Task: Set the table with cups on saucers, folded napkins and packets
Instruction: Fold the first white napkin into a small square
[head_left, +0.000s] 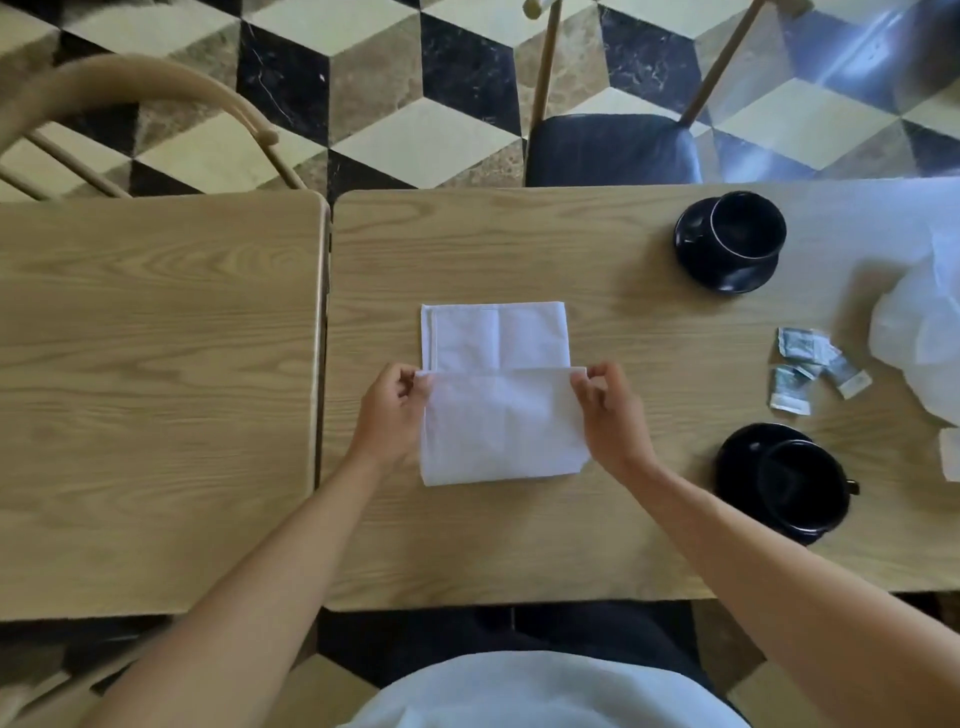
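A white napkin (498, 395) lies in the middle of the wooden table (519, 545), its near half folded up over the far half. My left hand (392, 415) pinches the folded edge at its left corner. My right hand (610, 410) pinches the right corner of the same edge. A black cup (745, 226) stands on a black saucer (727, 273) at the far right. Another black cup (800, 486) stands on its saucer (743, 447) at the near right. Several small packets (810, 364) lie between the two cups.
A white plastic bag (919, 332) and a white paper corner (950, 460) lie at the right edge. A second wooden table (156, 389) adjoins on the left. A dark-seated chair (608, 148) stands beyond the table, and a curved wooden chair back (130, 78) at far left.
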